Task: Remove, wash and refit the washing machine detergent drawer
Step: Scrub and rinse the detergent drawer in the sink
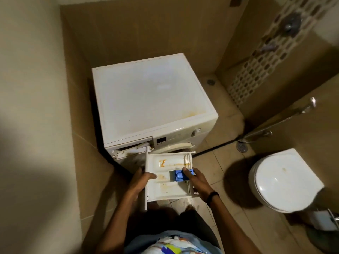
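The white detergent drawer (pixel 166 187) is out of the washing machine (pixel 152 99) and held level in front of it, with orange stains in its compartments and a blue insert (pixel 178 176) on its right side. My left hand (pixel 139 184) grips the drawer's left edge, thumb lying inside a compartment. My right hand (pixel 197 182) grips the right edge, thumb on the blue insert. The empty drawer slot (pixel 132 146) gapes at the machine's top left front.
A white toilet (pixel 282 180) with its lid down stands to the right. A spray hose (pixel 286 120) hangs on the right wall above a floor drain (pixel 241 146). A shower valve (pixel 290 24) sits on the far tiled wall. A wall runs close on the left.
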